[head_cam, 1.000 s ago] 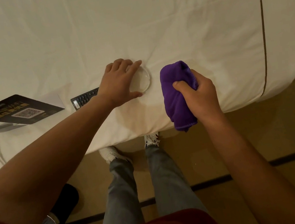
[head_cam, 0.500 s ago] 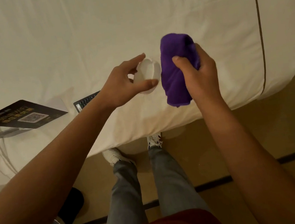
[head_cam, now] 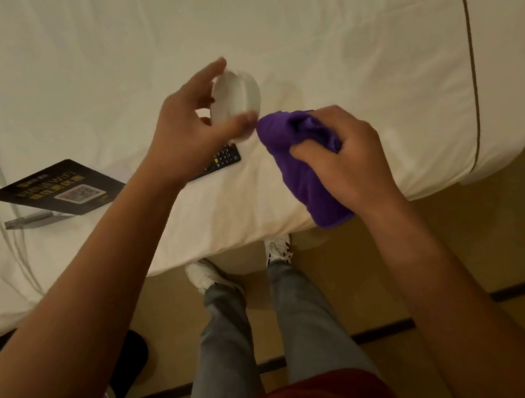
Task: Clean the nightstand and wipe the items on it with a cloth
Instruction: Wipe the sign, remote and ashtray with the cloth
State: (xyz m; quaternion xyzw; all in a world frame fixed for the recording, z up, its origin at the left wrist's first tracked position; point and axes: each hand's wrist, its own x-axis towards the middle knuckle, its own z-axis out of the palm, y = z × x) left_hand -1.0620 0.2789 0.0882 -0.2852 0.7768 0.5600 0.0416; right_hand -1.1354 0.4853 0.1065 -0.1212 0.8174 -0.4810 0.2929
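Note:
My left hand (head_cam: 189, 134) holds a small round white dish (head_cam: 235, 99) up above the bed, tilted on edge, pinched between thumb and fingers. My right hand (head_cam: 348, 160) grips a bunched purple cloth (head_cam: 300, 164), whose upper end sits just below and right of the dish, close to my left thumb. A black remote control (head_cam: 224, 158) lies on the sheet, partly hidden behind my left wrist. A black card with a QR code (head_cam: 57, 188) on a clear stand lies further left.
The white bed (head_cam: 293, 20) fills the upper view, its rounded corner at the right. Below it is tan floor with my feet in white shoes (head_cam: 204, 274). A dark object (head_cam: 126, 367) sits at the lower left.
My left hand lifted the dish off the sheet and tilted it. My right hand brought the cloth up, then lowered it beside the dish.

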